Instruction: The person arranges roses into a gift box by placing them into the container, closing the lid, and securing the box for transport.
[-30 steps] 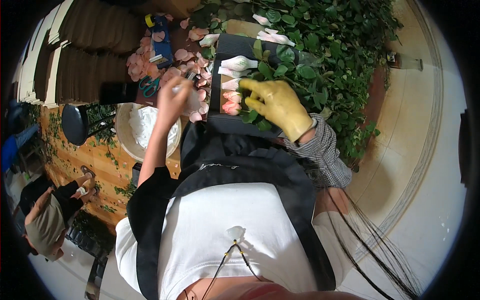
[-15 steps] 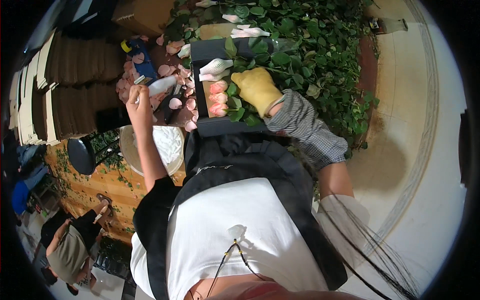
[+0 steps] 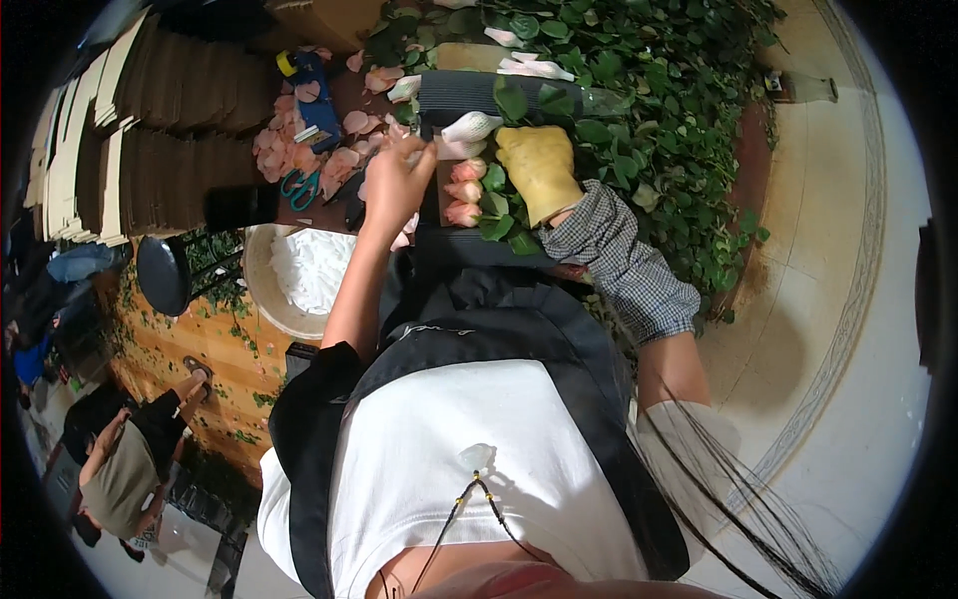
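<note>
My left hand (image 3: 397, 188) is bare, its fingers curled together at the left side of a dark ridged box (image 3: 469, 92). Whatever those fingers pinch is hidden. Close to their tips lies a rose head in a white foam net (image 3: 469, 128). My right hand (image 3: 539, 175) wears a yellow glove and is closed in a fist over leafy stems; what it grips cannot be seen. Between both hands, several pink roses (image 3: 464, 190) lie in a column inside the box, their green leaves (image 3: 496, 205) pointing right toward the glove.
Loose pink petals (image 3: 284, 145), teal-handled scissors (image 3: 299, 188) and a blue object (image 3: 314, 105) lie left. Below them stands a tub of white foam nets (image 3: 314, 270). Cardboard stacks (image 3: 180, 90) rise far left; leafy stems (image 3: 659, 120) heap right. Another person (image 3: 125, 479) is lower left.
My left hand has moved right from above the petals to the roses, and the white foam net it held no longer shows. My gloved hand stays by the stems. The view has shifted slightly.
</note>
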The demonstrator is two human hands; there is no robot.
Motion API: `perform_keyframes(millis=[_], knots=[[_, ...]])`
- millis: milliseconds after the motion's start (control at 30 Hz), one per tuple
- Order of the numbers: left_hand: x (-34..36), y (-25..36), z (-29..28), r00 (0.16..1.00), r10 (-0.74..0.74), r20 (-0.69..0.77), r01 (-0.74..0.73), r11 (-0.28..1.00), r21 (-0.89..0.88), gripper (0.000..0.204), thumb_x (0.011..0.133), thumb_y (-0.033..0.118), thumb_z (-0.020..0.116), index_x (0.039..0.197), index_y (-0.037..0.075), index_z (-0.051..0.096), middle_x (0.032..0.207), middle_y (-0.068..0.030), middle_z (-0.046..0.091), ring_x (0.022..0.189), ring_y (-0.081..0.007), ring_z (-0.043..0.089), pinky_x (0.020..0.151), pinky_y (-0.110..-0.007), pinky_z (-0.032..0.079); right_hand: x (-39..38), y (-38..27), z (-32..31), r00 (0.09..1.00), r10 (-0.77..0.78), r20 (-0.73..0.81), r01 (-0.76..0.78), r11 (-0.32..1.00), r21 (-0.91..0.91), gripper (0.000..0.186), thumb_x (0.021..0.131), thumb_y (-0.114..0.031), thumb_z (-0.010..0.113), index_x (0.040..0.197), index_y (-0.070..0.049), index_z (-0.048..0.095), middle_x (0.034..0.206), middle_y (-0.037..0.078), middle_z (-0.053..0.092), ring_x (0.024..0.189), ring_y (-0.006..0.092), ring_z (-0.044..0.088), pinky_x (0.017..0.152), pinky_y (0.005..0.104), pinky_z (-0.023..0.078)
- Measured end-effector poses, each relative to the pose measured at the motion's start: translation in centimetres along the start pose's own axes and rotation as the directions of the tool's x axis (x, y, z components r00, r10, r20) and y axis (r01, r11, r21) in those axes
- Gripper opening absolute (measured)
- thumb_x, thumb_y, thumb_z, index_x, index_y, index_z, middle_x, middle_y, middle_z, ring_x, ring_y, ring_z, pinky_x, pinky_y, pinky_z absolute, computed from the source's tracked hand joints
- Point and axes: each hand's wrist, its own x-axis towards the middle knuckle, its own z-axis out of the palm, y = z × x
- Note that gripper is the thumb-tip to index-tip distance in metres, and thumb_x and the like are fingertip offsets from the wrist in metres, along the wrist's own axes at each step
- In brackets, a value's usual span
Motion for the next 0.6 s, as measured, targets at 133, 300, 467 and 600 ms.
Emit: perform_keyframes(millis=[133, 300, 467, 600], knots=[[0.4, -1.4, -9.1, 0.929, -0.296, -0.222, 0.224, 0.928, -0.299, 0.014, 0.090, 0.010, 0.064, 0.093, -0.003, 0.070, 0.087, -0.0138, 0.071, 0.078, -0.0157, 0.066, 0.072, -0.030, 0.053, -0.2, -0.6, -1.7, 0.994, 0.083, 0.077, -0.079, 0.995, -0.063, 0.017, 0.080, -0.026, 0.072, 0.083, -0.009, 0.069, 0.077, 0.010, 0.070, 0.075, 0.0303, 0.069, 0.067, 0.0433, 0.053], [-0.1, -0.7, -4.5, 0.972, -0.158, 0.176, 0.182, 0.974, -0.134, 0.021, 0.093, 0.018, 0.067, 0.094, -0.002, 0.062, 0.084, -0.0089, 0.062, 0.084, -0.0157, 0.062, 0.076, -0.033, 0.051, -0.4, -0.4, -2.4, 0.996, -0.050, 0.077, 0.057, 0.994, -0.096, 0.019, 0.085, -0.028, 0.070, 0.086, -0.009, 0.065, 0.077, 0.011, 0.069, 0.076, 0.0312, 0.069, 0.067, 0.0443, 0.053], [1.0, 4.0, 0.8, 0.993, -0.080, 0.091, 0.047, 0.947, 0.319, 0.036, 0.091, 0.035, 0.072, 0.088, 0.000, 0.064, 0.078, -0.0233, 0.065, 0.072, -0.0382, 0.066, 0.059, -0.041, 0.048, -0.7, -1.4, -2.3, 0.997, -0.056, 0.045, 0.062, 0.989, -0.132, 0.019, 0.089, -0.027, 0.067, 0.084, -0.009, 0.066, 0.074, 0.011, 0.069, 0.073, 0.0324, 0.069, 0.064, 0.0456, 0.052], [0.6, 3.1, 1.7, 1.000, -0.021, 0.017, 0.022, 0.999, -0.031, 0.031, 0.094, 0.028, 0.069, 0.080, 0.001, 0.065, 0.066, -0.0104, 0.064, 0.062, -0.0189, 0.062, 0.056, -0.035, 0.046, -1.5, 0.6, -2.0, 0.998, 0.054, -0.037, -0.049, 0.991, 0.126, 0.020, 0.092, -0.024, 0.066, 0.101, -0.007, 0.069, 0.079, 0.011, 0.071, 0.071, 0.0266, 0.070, 0.065, 0.0386, 0.053]])
